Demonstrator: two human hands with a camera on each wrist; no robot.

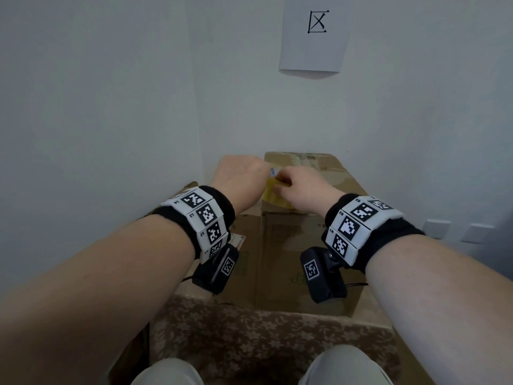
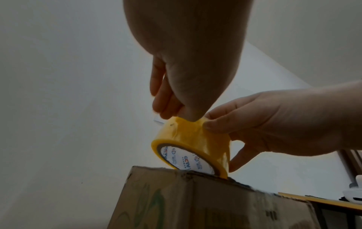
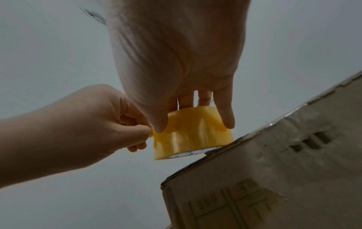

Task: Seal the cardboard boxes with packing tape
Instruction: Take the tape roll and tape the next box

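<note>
**Both hands on the tape roll at the box edge**

Plainly, the yellow tape roll (image 2: 191,144) stood on its edge at the near top edge of the smaller cardboard box (image 1: 313,187), and both hands were on it. The right hand (image 3: 176,62) was clamped over the top of the roll, thumb on one side face and fingers on the other. The left hand (image 2: 188,62) pinched at the roll's outer surface, thumb and forefinger closed on what looked like the loose tape end, though the end itself was too thin to make out for certain. That smaller box sat on top of a larger cardboard box (image 1: 277,259) closer to the person; a white sheet of paper (image 1: 313,34) hung on the wall behind.

By my judgement the roll would handle as light and rigid, its cardboard core keeping it round under a firm squeeze, so the grip across the two flat faces suited it. The glossy wound surface would likely be slippery and offer little to pull on. The free end, thin and sticky, would probably fold onto itself or tear crooked if pulled askew; best taken across its full width. The boxes looked worn and soft at the edges, likely to give under hard pressing.
</note>
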